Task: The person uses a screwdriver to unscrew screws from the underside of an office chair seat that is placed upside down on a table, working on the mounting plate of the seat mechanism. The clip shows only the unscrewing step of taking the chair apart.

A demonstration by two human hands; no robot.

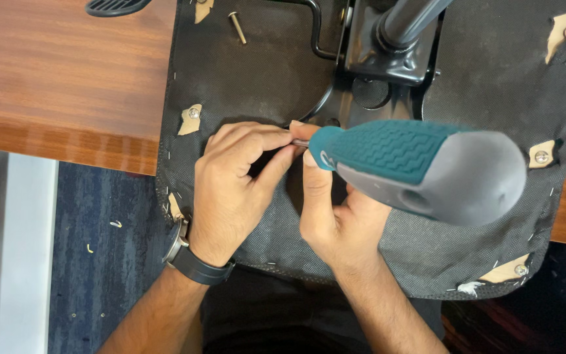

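The big teal and grey rubber-gripped screwdriver (pixel 420 167) sits closest to the camera, its handle pointing up toward the viewer and its thin metal shaft running down to the left. The right hand (pixel 335 216) wraps around the lower handle, fingers closed on it with the thumb pressed near the collar. Just left of the screwdriver, the left hand (pixel 234 187), with a dark watch (pixel 188 259) on its wrist, has its fingertips pinched together on the shaft near the tip, steadying it.

Both hands rest on the upturned black fabric-covered chair seat underside (pixel 257 72), which lies on the brown wooden tabletop (pixel 54 72) and overhangs its near edge. The tip is hidden behind the fingers, so whether it is seated in a screw cannot be told. If it is off-centre, I judge it could slip and jab the pinching fingers or tear the fabric; pressing on the overhanging part could tip the seat.

Beyond the screwdriver stands the black metal chair mechanism plate (pixel 388 59); beyond and to the left lies a loose silver bolt (pixel 237 27), which could roll off. No containers are visible.
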